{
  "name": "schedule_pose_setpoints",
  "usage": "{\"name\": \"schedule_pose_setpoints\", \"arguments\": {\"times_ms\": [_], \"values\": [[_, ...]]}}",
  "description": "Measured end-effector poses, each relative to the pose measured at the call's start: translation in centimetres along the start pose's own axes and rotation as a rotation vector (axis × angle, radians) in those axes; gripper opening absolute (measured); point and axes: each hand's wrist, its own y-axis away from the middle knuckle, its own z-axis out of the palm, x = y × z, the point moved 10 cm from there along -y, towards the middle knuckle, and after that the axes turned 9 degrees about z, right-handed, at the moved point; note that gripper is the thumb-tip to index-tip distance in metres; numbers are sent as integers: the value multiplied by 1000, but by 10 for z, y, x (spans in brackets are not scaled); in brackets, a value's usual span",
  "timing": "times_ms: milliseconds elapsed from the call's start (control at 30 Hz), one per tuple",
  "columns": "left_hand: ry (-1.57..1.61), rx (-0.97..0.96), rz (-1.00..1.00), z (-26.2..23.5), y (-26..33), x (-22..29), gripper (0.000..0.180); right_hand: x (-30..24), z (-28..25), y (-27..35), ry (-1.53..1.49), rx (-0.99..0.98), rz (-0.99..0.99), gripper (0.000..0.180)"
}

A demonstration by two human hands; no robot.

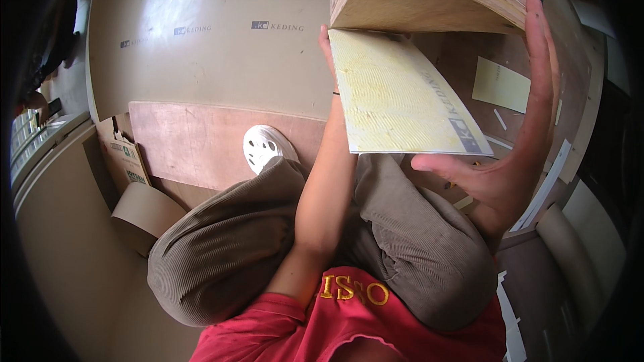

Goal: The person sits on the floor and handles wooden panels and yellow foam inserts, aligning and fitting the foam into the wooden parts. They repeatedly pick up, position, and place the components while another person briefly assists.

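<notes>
A stiff sheet [396,94], with ridged pale-yellow coating across its face, tilts just beneath a raised wooden box or block [429,0]. Most of my left hand [326,43] is behind the sheet's left edge; a little of it shows beside the box's lower corner, and its grip is hidden. On the other side, my right hand [513,167] is open. Its long fingers stretch up along the right side of the box, touching it near the tips. The thumb points left, apart from the fingers, close below the sheet's lower edge.
A smaller yellowish piece [502,86] and thin white strips [545,184] lie to the right. Pinkish board [201,141] and a white clog [265,149] are left of centre. Large grey-beige panel [221,67] spreads behind them; a curled brown sheet [147,211] stands by my knee.
</notes>
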Motion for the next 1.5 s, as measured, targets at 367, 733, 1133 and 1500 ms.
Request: {"name": "schedule_pose_setpoints", "arguments": {"times_ms": [367,733,1133,1500], "values": [[-100,38,230,-12,-8,3,76,3,1,1,-43,-1,-46,129],[-209,37,448,-14,-4,15,106,-4,8,6,-13,-36,-17,125],[-281,91,434,-20,-14,18,110,-4,12,6,6,-51,22,126],[-201,70,417,-23,-15,14,103,0,10,9,9,-82,40,128]]}}
